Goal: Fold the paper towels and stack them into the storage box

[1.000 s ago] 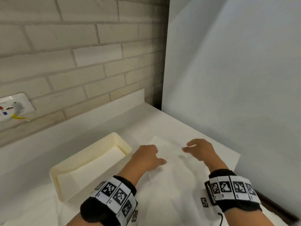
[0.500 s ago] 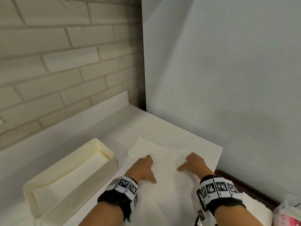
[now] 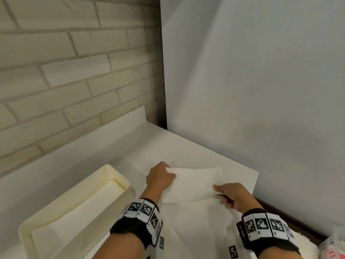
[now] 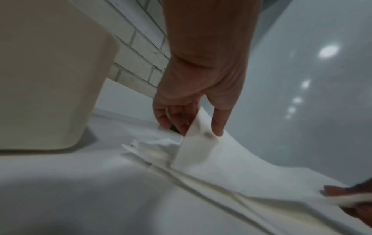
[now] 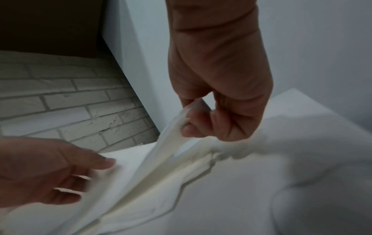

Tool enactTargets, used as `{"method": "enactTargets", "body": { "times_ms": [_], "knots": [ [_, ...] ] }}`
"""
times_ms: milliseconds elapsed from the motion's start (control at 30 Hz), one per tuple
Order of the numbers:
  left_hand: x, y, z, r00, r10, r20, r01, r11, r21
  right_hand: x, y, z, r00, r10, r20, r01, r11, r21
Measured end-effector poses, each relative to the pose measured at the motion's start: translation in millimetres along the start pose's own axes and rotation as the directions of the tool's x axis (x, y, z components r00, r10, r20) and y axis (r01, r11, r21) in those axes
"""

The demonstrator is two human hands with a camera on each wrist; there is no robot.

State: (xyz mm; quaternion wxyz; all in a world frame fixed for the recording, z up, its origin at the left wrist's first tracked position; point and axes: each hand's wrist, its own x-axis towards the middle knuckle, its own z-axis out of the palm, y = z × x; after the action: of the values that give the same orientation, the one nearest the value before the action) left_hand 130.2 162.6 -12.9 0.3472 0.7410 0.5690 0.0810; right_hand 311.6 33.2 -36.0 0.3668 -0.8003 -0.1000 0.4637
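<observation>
A white paper towel (image 3: 194,182) lies on the white counter (image 3: 186,146), its far edge lifted and turned back toward me. My left hand (image 3: 167,171) pinches the left corner between thumb and fingers, plain in the left wrist view (image 4: 198,129). My right hand (image 3: 218,191) pinches the right corner, with the fingers curled round the edge (image 5: 190,120). More white sheets (image 3: 201,230) lie underneath. The cream storage box (image 3: 115,171) stands to the left with folded towels (image 3: 78,208) inside.
A brick wall (image 3: 74,71) rises behind the counter and a plain white panel (image 3: 261,90) closes the right side. The counter's right edge (image 3: 255,176) is close to my right hand. A pink and white packet (image 3: 332,247) sits at the lower right.
Both hands lay on the flat towel before. Now each pinches a far corner, and the far edge has come up and back toward me.
</observation>
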Motion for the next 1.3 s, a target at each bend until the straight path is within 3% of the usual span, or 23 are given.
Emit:
{"method": "enactTargets", "body": {
  "times_ms": [67,167,233,300,367,467,700,833,933,1067,1200,1300],
  "knots": [
    [3.5,-5.4,6.1,0.996,-0.082,-0.04,0.082,0.997,0.001,1.8,3.0,9.7,0.999,0.033,0.033,-0.037,0.991,0.126],
    [8.4,-16.6,11.6,0.982,-0.187,-0.017,0.187,0.974,0.129,2.0,7.9,28.2,0.998,0.041,0.045,-0.04,0.999,-0.028],
    [11.5,-22.7,13.3,0.981,-0.193,-0.025,0.195,0.967,0.167,2.9,10.7,33.9,0.995,-0.045,-0.086,0.023,0.97,-0.241],
    [11.4,-24.9,14.4,0.981,-0.19,-0.042,0.195,0.964,0.183,2.2,11.6,33.4,0.959,-0.159,-0.233,0.039,0.893,-0.449],
    [11.9,-25.9,14.0,0.975,-0.217,-0.046,0.222,0.963,0.152,4.7,8.2,30.7,0.942,-0.169,-0.289,0.042,0.917,-0.397],
    [14.1,-25.9,12.0,0.962,-0.27,0.041,0.268,0.962,0.051,5.9,-3.6,27.2,0.979,-0.095,-0.181,0.05,0.969,-0.241],
    [0.4,-22.6,11.8,0.932,-0.292,0.215,0.296,0.955,0.015,6.4,-2.1,19.6,0.991,-0.114,-0.076,0.085,0.946,-0.312],
    [-7.6,-27.6,4.3,0.946,-0.179,0.269,0.271,0.892,-0.361,-9.6,-0.7,-2.9,0.956,-0.287,0.062,0.293,0.947,-0.132],
    [-23.7,-31.3,-7.2,0.986,-0.019,0.165,0.11,0.818,-0.565,-19.3,7.0,-18.2,0.879,-0.46,0.124,0.455,0.888,0.071],
    [-40.7,-42.9,-9.4,0.985,0.108,0.136,-0.017,0.837,-0.547,-24.8,31.7,-23.4,0.844,-0.521,0.128,0.5,0.85,0.163],
    [-52.2,-56.2,4.0,0.976,0.114,0.188,0.009,0.835,-0.55,-22.5,56.5,-20.2,0.864,-0.483,0.139,0.469,0.875,0.124],
    [-56.3,-54.8,10.3,0.976,0.124,0.181,0.01,0.798,-0.603,-24.5,57.7,-19.4,0.84,-0.523,0.144,0.494,0.847,0.196]
  ]
}}
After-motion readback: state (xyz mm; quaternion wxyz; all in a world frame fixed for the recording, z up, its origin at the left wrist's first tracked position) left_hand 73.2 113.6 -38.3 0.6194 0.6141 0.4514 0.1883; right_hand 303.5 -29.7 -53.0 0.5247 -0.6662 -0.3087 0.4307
